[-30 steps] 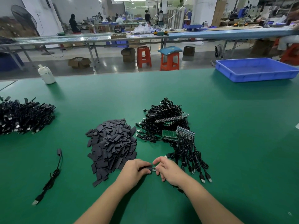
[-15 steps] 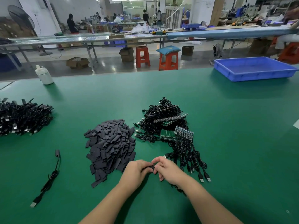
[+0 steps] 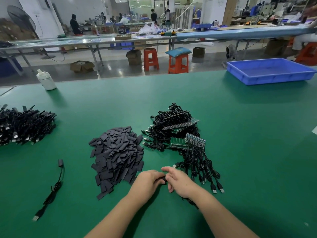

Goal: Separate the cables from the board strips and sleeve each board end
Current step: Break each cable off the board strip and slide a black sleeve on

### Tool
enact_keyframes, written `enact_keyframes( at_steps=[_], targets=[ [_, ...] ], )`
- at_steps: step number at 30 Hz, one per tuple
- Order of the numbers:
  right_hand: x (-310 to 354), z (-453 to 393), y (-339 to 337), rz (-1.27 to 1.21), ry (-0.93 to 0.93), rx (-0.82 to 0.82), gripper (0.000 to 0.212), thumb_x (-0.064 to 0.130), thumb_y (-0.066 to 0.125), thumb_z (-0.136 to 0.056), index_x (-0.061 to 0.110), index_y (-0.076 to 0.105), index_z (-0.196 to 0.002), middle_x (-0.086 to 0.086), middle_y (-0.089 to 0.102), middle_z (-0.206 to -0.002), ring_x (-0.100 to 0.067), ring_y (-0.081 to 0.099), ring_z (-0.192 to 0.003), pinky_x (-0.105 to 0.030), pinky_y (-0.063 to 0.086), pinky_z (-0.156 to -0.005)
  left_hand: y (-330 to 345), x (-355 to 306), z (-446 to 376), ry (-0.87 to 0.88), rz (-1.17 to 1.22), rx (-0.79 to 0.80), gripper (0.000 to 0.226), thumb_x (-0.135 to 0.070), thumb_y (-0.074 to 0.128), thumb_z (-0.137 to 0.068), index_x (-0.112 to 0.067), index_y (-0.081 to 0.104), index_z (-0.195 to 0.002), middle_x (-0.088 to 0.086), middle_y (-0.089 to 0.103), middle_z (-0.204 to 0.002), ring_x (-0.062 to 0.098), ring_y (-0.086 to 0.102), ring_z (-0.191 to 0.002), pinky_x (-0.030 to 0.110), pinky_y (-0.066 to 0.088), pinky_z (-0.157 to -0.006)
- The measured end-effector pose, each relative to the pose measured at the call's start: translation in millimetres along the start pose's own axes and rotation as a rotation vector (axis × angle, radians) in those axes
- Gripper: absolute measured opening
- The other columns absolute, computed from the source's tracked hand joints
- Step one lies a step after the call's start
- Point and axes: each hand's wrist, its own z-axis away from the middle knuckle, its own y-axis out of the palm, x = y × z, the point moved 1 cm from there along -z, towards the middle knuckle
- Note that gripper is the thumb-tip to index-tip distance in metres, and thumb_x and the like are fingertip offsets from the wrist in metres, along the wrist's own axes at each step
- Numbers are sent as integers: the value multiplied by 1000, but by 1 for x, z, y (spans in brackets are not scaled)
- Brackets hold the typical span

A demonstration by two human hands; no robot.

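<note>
The green worktop carries everything. Taking the sleeve heap as landmark: right of it lies the tangle of cables and board strips, far left a stack of finished cables, and nearer left one lone cable. Just in front of the heap, the left hand and right hand meet, both pinching a small black sleeve. Sleeving seems underway; next, probably seat it fully and set the cable aside.
</note>
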Motion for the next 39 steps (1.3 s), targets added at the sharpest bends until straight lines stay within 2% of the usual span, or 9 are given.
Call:
enact_keyframes(
  at_steps=[3, 5, 9, 12, 18, 23, 28, 34, 39],
  targets=[
    [0, 0, 1, -10, 5, 4, 45, 19, 37, -107, 21, 33, -152, 4, 63, -76, 0, 61, -64, -13, 47, -67, 1, -2, -4, -22, -54, 30, 22, -25, 57, -97, -23, 70, -115, -2, 69, -99, 16, 64, -91, 25, 47, -83],
    [-1, 0, 0, -37, 13, -7, 43, 19, 39, -107, 21, 37, -149, 4, 64, -76, -1, 62, -64, -14, 48, -67, 1, -4, -6, -40, -81, 40, 24, -24, 55, -99, -22, 68, -118, -1, 68, -104, 19, 64, -96, 29, 47, -87],
    [1, -2, 1, -149, 47, -75, 21, 23, 48, -103, 17, 57, -121, 0, 71, -83, -9, 66, -66, -31, 59, -76, -7, 0, -3, -70, -25, -87, 21, -22, 61, -95, -20, 72, -113, -1, 70, -100, 17, 64, -93, 28, 47, -86],
    [3, -2, 2, -204, 39, -83, 13, 19, 51, -102, 15, 62, -105, 0, 74, -94, -6, 67, -64, -23, 58, -65, -11, 4, 0, -77, -9, -119, 21, -21, 62, -94, -17, 72, -113, -1, 71, -101, 16, 63, -93, 28, 48, -87],
    [4, -2, 5, -197, 49, -70, 22, 13, 46, -104, 11, 67, -100, -3, 74, -90, -5, 63, -60, -21, 56, -63, -12, 3, 2, -44, 10, -107, 21, -19, 64, -93, -16, 72, -113, -1, 71, -98, 13, 63, -90, 28, 49, -86],
    [2, -3, 5, -199, 34, -71, 25, 10, 45, -104, 2, 68, -102, -6, 72, -85, -5, 61, -58, -20, 54, -61, -12, -1, -1, -4, 14, -84, 20, -18, 65, -92, -17, 73, -110, -1, 71, -98, 13, 64, -90, 23, 48, -85],
    [-1, -4, 5, -193, 20, -52, 26, 11, 48, -103, 13, 69, -89, -1, 71, -76, -6, 63, -59, -22, 55, -62, -10, 0, 1, 25, -6, -76, 21, -17, 64, -93, -15, 73, -112, -1, 71, -99, 12, 65, -88, 17, 47, -83],
    [-4, -5, 6, -175, 7, -54, 26, 14, 51, -102, 18, 69, -84, 2, 71, -70, -7, 64, -61, -22, 55, -62, -9, 3, 1, 16, -78, -48, 23, -21, 58, -96, -18, 70, -115, -3, 68, -106, 12, 65, -92, 26, 49, -85],
    [-4, -7, 7, -168, 27, -75, 23, 17, 52, -100, 17, 69, -84, 3, 70, -69, -8, 64, -61, -22, 54, -62, -7, 5, -1, 22, -313, 19, 25, -32, 46, -101, -25, 61, -120, -7, 62, -115, 17, 60, -100, 31, 48, -80]
  ],
)
